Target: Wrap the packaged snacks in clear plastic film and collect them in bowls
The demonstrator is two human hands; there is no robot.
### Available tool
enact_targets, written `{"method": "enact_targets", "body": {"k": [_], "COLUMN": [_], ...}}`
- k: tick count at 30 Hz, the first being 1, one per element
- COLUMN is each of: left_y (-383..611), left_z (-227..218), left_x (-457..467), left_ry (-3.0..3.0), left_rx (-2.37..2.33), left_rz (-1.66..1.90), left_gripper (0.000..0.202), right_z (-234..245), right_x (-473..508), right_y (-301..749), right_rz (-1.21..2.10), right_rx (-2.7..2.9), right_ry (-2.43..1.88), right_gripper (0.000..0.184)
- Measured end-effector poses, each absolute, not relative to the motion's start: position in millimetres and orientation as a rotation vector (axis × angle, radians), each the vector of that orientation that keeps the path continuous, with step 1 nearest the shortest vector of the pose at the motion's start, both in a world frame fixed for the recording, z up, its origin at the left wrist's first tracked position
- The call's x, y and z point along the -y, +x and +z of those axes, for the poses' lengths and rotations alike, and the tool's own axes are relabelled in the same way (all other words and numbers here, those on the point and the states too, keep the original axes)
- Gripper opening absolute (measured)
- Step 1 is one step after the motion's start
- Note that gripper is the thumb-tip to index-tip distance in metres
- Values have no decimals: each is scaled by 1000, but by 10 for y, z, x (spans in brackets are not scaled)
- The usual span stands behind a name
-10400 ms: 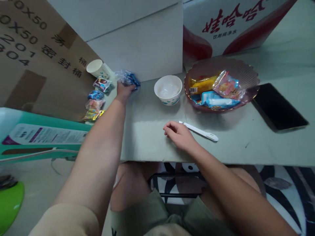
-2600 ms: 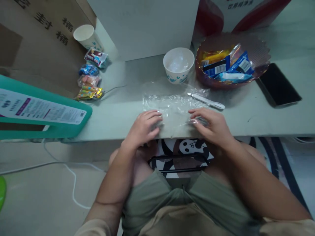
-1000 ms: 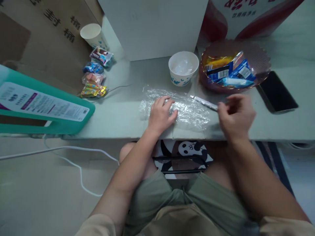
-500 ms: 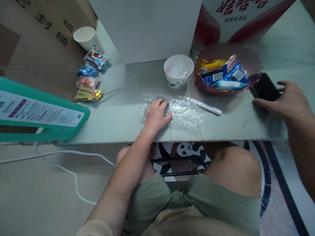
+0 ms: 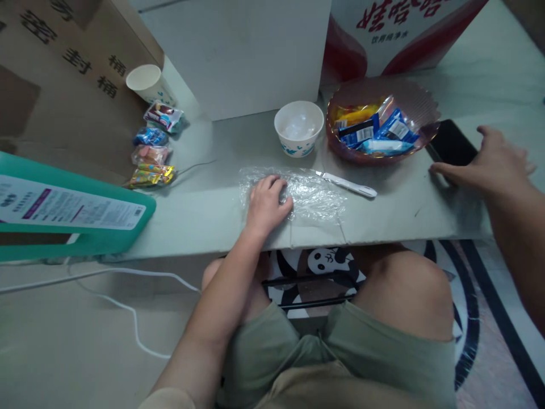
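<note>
My left hand lies on a crinkled sheet of clear plastic, its fingers loosely curved and apart. Just right of the sheet is a slim knife with a white handle. Over at the right, my right hand is spread beside a black phone, thumb near its front edge; nothing is gripped in it. Behind the plastic stands a paper bowl with something clear inside. A scalloped pinkish glass bowl holds several wrapped snacks.
Several small snack packets line up at the left beside a paper cup. A green container leans over the table's left front. A cardboard box, a white box and a red-and-white carton stand behind.
My right hand has lifted and spread its fingers a little beside the phone. My left hand stays on the plastic. The camera view has shifted slightly.
</note>
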State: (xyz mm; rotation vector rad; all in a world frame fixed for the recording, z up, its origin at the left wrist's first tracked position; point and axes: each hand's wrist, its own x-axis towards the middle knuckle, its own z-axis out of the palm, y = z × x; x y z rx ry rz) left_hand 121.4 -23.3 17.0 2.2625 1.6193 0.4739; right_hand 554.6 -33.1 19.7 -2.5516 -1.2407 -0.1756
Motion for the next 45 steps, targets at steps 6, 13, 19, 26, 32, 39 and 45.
{"method": "enact_targets", "body": {"k": [6,13,19,26,32,39,45], "left_y": [1230,1153,851,567,509,504,609], "left_z": [131,73,174,238,169,116,114], "left_x": [226,145,62,101,106,14,-20], "left_ry": [2274,2248,2212,2370,2267,1924,1493], "left_rx": [-1608,-1566,-1584,-1216,-1383,-1845,-1601], "left_rz": [507,583,869,618,565,945,1113], "left_gripper": [29,30,18,37,25,23,13], "right_z": [694,218,-36,72,59,216,364], "right_x": [854,854,743,626,637,913,849], "right_y": [4315,2893,2954,3170,3328,3235,3148], "right_rz": [151,417,456,485,542,926,815], "right_rx": [1676,2291,2205,2027,1979,2145,1719], "right_ry": [-1858,-1316,-1414,-1412,-1355,-1231,-1332], "right_gripper": [17,37,21,18,17,32,21]}}
